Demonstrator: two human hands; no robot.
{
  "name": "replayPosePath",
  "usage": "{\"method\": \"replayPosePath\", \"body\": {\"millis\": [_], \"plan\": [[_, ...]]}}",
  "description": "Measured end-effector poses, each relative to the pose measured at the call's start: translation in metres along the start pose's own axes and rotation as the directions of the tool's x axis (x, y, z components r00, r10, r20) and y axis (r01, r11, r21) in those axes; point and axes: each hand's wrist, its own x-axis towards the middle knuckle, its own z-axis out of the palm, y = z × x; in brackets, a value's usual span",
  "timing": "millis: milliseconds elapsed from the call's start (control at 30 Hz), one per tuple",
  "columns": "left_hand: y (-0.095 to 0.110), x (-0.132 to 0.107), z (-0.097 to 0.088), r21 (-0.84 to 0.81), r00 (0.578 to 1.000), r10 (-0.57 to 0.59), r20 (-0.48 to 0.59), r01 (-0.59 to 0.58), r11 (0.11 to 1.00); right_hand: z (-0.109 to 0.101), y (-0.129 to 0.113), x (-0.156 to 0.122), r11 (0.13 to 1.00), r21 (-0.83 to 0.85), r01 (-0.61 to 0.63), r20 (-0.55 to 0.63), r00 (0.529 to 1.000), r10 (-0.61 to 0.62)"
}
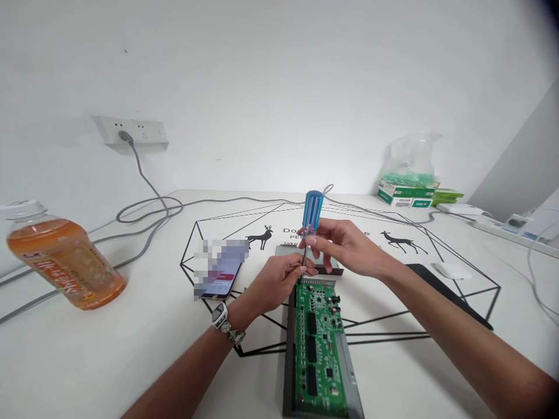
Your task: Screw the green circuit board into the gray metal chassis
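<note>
My right hand [343,244] grips a screwdriver [312,209] with a blue handle, just below the handle's thick part. The screwdriver stands nearly upright, its metal shaft running down to the far left corner of a green circuit board [321,349]. Fingers of my left hand [282,276] are pinched around the lower shaft, close above the board. The tip and whatever it meets are too small to make out. The board lies in a grey metal tray [353,372] that reaches toward me. Behind both hands is a flat grey metal piece [283,251], partly hidden.
A phone [225,273] lies left of my hands, and an orange drink bottle [65,259] stands at far left. Grey cable [151,244] loops from a wall socket [131,131]. At right are a black mat [449,294], a white case [453,270] and green-white boxes [406,192].
</note>
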Motion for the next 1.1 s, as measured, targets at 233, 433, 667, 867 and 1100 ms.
{"method": "replayPosePath", "body": {"millis": [233,433,667,867,1100], "plan": [[-0.002,0.000,0.001,0.017,1.000,-0.017,-0.003,0.017,1.000,0.005,0.006,0.005,0.965,-0.231,0.121,-0.167,0.973,-0.162],[-0.004,0.000,0.001,0.128,0.999,-0.005,-0.034,0.010,0.992,0.022,0.006,0.003,0.911,-0.407,0.070,-0.354,0.907,-0.228],[-0.004,-0.011,0.004,0.499,0.999,0.032,0.014,-0.035,0.866,0.028,0.007,0.001,0.913,-0.403,0.059,-0.448,0.858,-0.253],[-0.007,-0.022,0.032,0.713,0.991,-0.137,0.002,0.094,0.695,0.031,0.011,0.000,0.958,-0.284,0.048,-0.478,0.859,-0.185],[0.004,-0.018,0.012,0.685,0.982,-0.155,0.109,0.039,0.727,0.029,0.001,-0.004,0.994,-0.055,0.099,-0.426,0.897,-0.114]]}}
